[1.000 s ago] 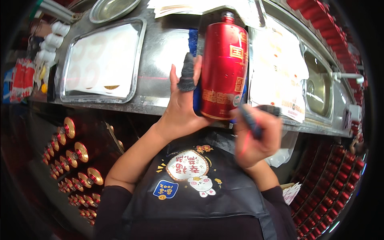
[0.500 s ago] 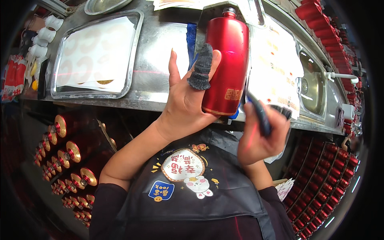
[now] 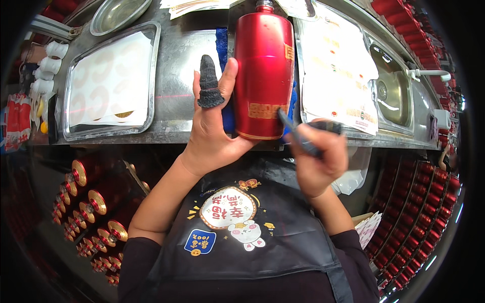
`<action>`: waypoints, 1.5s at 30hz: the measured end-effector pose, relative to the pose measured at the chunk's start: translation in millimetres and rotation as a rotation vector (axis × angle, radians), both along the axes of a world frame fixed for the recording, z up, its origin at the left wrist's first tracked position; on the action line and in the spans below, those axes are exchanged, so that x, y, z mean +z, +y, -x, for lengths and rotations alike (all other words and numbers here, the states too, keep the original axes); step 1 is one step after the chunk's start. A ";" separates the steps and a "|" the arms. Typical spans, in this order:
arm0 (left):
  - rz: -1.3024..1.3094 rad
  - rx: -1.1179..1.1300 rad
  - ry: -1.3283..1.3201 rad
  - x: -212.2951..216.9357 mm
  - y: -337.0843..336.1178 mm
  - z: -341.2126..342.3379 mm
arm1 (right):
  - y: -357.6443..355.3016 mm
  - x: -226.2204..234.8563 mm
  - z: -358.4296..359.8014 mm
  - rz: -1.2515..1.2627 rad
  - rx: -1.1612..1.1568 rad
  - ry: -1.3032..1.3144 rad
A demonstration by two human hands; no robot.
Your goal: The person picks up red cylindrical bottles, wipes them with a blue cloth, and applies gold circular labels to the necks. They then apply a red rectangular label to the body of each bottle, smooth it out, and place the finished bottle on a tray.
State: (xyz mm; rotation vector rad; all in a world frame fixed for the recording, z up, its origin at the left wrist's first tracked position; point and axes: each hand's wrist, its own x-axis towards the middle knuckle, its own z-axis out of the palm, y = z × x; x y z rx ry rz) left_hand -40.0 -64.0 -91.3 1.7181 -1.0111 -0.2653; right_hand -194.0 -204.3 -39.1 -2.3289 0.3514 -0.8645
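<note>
A red bottle (image 3: 262, 60) with a metal-coloured neck lies over a blue cloth (image 3: 222, 45), its neck pointing away from me. Gold markings (image 3: 262, 111) run across its lower end. My left hand (image 3: 212, 118) steadies the bottle from the left and below, thumb along the base and one finger against its side. A black knitted finger sleeve (image 3: 208, 83) covers one raised finger. In my right hand (image 3: 323, 156) is a slim dark tool (image 3: 303, 141), blurred by motion, with its tip at the gold markings. Its exact kind is not clear.
On the left of the metal counter (image 3: 174, 121) stands a metal tray (image 3: 156, 65) with white sheets of pale curved shapes. More printed sheets (image 3: 336, 76) lie on the right, beside a sink (image 3: 396, 118). Red bottles (image 3: 96, 202) are racked below on both sides.
The bottle has rolled a little, bringing more gold markings into sight. The tool's tip has moved from beside the bottle onto the markings. The whole view has shifted slightly.
</note>
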 end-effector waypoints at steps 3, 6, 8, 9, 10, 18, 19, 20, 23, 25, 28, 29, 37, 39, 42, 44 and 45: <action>0.053 -0.020 0.064 -6.9 0.5 -3.1 | 0.7 -4.5 -1.4 0.035 0.423 -0.089; 0.036 -0.037 0.099 -8.9 5.6 -1.2 | -2.0 0.5 -5.9 -0.044 0.187 -0.060; -0.075 0.009 0.014 -6.1 10.7 4.1 | -6.2 4.0 -2.2 0.110 0.369 -0.054; -0.083 0.045 0.019 -3.8 13.6 7.3 | -8.9 4.4 1.6 0.121 0.499 -0.040; 0.016 0.055 -0.005 -2.6 12.4 11.2 | -14.2 2.9 6.9 0.029 0.382 0.008; -0.175 0.186 -0.280 0.2 9.9 14.3 | -58.4 -8.6 -49.0 -0.406 0.323 0.133; -0.169 0.187 -0.297 1.2 9.6 10.2 | -68.6 -2.5 -74.3 -0.324 0.310 0.020; -0.165 0.186 -0.309 3.7 9.9 8.8 | -76.4 3.6 -100.9 -0.375 0.292 -0.032; -0.185 0.130 -0.322 14.1 4.0 9.3 | -94.1 13.0 -139.0 -0.085 0.053 -0.238; -0.252 0.070 -0.446 20.0 -2.8 9.3 | -80.7 10.3 -113.9 0.263 0.196 -0.395; -0.139 0.113 -0.425 20.9 -14.2 9.8 | -47.4 19.6 -63.1 0.086 0.650 -0.361; -0.204 0.096 -0.507 19.6 -15.2 7.2 | -47.7 23.5 -63.3 -0.012 0.573 -0.248; -0.223 -0.002 -0.206 3.3 7.9 -1.2 | -66.4 11.5 -91.0 0.530 0.379 -0.385; -0.267 0.001 -0.255 -2.3 7.3 -2.3 | -57.0 -4.9 -62.2 0.286 0.541 -0.307; -0.270 -0.055 -0.157 -4.9 7.7 -7.2 | -55.8 -24.1 -34.4 -0.033 0.291 -0.101; -0.261 -0.076 -0.185 -5.3 9.1 -11.9 | -52.6 -22.0 -32.4 -0.042 0.146 -0.180; -0.329 -0.097 -0.175 -5.2 9.9 -14.0 | -50.2 -19.5 -34.1 0.259 0.178 -0.207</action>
